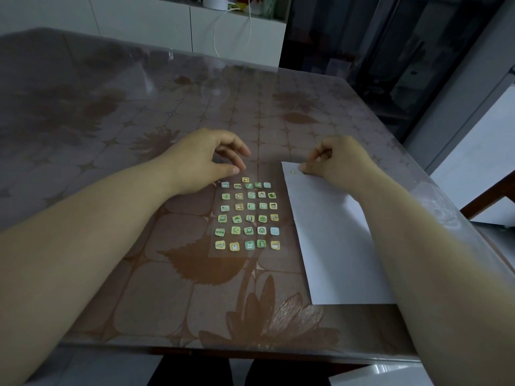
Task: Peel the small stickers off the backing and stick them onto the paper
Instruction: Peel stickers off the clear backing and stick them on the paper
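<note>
A clear backing sheet (211, 247) lies on the table and carries several small green and yellow square stickers (249, 215) in rows. To its right lies a white sheet of paper (334, 240). One tiny sticker (291, 172) sits on the paper's far left corner. My left hand (206, 160) hovers over the sheet's top edge, its fingers curled and apart, holding nothing visible. My right hand (334, 160) rests on the paper's far corner with thumb and fingertips pinched together just right of the tiny sticker; whether anything is between them is not visible.
The table (111, 112) has a brown floral cloth under a clear cover. Its front edge runs just below the paper. White cabinets (145, 20) stand behind the table, and a dark cabinet stands at the back right. A chair frame shows at the right edge.
</note>
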The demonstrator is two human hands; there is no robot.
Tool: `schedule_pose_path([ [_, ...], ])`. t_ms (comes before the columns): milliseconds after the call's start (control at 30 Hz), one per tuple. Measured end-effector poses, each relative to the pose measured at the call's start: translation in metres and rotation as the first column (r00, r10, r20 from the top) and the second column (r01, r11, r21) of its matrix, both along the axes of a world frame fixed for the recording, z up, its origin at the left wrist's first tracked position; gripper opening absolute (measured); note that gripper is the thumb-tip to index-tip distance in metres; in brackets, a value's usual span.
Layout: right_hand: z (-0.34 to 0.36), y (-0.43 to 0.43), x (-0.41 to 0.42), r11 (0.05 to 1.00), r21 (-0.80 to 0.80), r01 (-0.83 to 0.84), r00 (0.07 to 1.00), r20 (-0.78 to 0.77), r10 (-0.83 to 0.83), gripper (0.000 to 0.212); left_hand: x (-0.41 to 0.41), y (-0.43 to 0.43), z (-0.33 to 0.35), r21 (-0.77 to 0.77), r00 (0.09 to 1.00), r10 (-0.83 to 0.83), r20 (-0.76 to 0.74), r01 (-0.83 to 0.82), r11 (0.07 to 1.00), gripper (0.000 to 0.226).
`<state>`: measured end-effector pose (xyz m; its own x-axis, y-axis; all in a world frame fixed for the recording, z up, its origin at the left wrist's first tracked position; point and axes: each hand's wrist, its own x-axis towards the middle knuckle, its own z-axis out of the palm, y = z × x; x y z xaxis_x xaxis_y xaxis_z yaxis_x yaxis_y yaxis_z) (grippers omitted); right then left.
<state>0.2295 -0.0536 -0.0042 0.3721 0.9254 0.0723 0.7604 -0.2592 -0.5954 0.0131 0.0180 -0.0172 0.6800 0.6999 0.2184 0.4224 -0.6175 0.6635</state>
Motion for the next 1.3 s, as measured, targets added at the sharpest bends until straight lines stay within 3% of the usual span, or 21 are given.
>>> schedule_pose_path([
  [133, 0.000, -0.004, -0.029, 0.938, 0.130, -0.320, 0.941, 0.156, 0.299, 0.005, -0.001, 0.001, 0.002, -0.027, 1.000, 0.007, -0.008, -0.007, 1.000, 0.026],
  [267, -0.007, 0.000, -0.048, 0.893, 0.102, -0.439, 0.886, 0.213, 0.411, 0.015, -0.001, 0.000, 0.003, -0.045, 1.000, 0.017, -0.009, -0.017, 0.999, 0.028],
  [433, -0.012, 0.003, -0.052, 0.907, 0.121, -0.404, 0.897, 0.246, 0.367, 0.016, -0.001, -0.004, 0.005, -0.030, 0.999, 0.008, -0.043, -0.009, 1.000, 0.033],
  [800, -0.015, 0.006, -0.049, 0.929, 0.114, -0.353, 0.933, 0.117, 0.340, 0.017, 0.007, -0.007, 0.007, 0.192, 0.991, 0.078, -0.105, -0.056, 0.980, 0.037],
  [1067, -0.014, 0.005, -0.051, 0.918, 0.107, -0.382, 0.924, 0.047, 0.379, 0.008, 0.001, 0.001, 0.000, 0.007, 0.998, 0.035, -0.046, -0.034, 0.999, 0.034],
  [1300, -0.014, 0.005, -0.053, 0.917, 0.123, -0.379, 0.924, 0.002, 0.381, 0.005, -0.003, 0.006, 0.000, 0.036, 0.997, 0.041, -0.065, -0.039, 0.999, 0.026],
])
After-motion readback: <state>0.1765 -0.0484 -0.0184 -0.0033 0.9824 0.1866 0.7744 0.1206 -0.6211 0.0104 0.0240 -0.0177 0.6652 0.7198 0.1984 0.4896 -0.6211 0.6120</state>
